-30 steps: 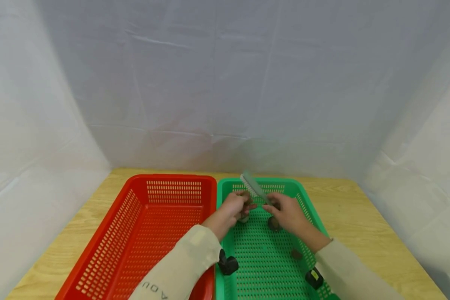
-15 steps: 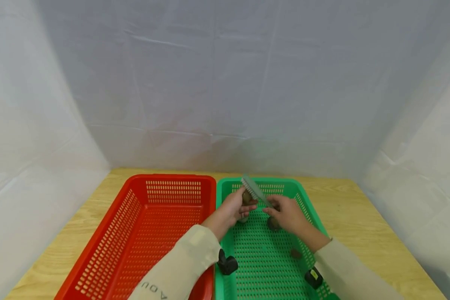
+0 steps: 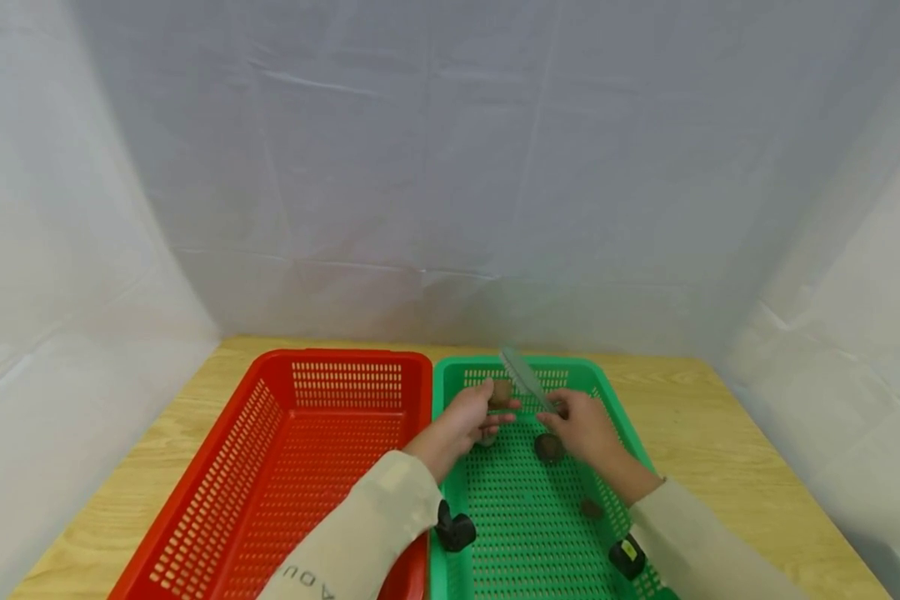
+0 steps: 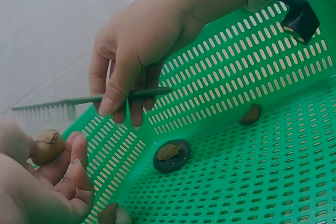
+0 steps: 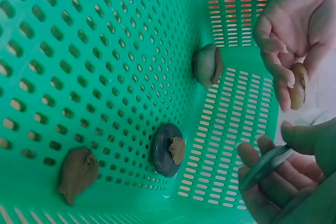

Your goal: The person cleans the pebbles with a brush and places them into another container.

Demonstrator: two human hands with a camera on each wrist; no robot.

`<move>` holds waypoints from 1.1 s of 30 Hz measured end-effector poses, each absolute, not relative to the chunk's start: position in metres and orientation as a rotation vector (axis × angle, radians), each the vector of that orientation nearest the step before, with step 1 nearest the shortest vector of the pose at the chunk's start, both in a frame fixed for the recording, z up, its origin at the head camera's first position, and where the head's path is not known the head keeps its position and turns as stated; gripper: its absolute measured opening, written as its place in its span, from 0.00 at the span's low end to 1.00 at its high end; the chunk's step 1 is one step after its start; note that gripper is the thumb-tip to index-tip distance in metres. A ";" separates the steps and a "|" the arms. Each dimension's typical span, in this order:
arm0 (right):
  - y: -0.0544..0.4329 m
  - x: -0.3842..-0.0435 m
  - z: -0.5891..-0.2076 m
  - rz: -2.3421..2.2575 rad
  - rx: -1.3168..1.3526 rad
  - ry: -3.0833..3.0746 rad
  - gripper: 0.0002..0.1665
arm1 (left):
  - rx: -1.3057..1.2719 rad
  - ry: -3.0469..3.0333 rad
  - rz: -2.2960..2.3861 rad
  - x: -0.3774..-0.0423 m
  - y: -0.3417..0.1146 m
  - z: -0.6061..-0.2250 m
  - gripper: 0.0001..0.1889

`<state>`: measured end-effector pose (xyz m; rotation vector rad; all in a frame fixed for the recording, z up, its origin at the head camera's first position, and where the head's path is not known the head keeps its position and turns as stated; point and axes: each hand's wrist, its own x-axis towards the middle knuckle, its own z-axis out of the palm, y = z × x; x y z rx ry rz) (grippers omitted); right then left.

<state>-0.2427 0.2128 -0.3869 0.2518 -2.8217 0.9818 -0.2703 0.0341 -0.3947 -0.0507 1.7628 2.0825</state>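
Observation:
My left hand (image 3: 468,414), palm up over the far left of the green basket (image 3: 441,392), holds a smooth yellow-brown stone (image 4: 49,152) with a brown crust on top between thumb and fingers. A slim green brush (image 4: 86,99) with white bristles is pinched by its handle in my right hand (image 3: 581,425). In the left wrist view its bristles hang above the stone, with a gap between them. Below my right hand a dark round stone (image 5: 167,150) with a brown patch lies on the basket floor. A pale stone (image 5: 207,65) with a brown patch sits under my left hand.
A brown lump (image 5: 79,174) lies by the green basket's right wall. Against that basket's left side stands a red basket (image 3: 352,354). Both are on a wooden table (image 3: 682,417), with white sheeting (image 3: 450,167) behind and at the sides.
The brush has shifted right, off the stone, along with my right hand. My left fingers have spread and turned up, so more of the stone shows.

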 end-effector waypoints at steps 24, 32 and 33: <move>0.208 -0.243 -0.389 1.028 0.486 -2.773 0.19 | -0.094 1.802 2.137 -0.270 0.033 -0.395 0.19; 0.210 -0.243 -0.388 1.040 0.482 -2.766 0.18 | -0.069 1.821 2.102 -0.269 0.033 -0.392 0.18; 0.210 -0.242 -0.388 1.029 0.488 -2.754 0.17 | -0.065 1.823 2.100 -0.269 0.033 -0.392 0.19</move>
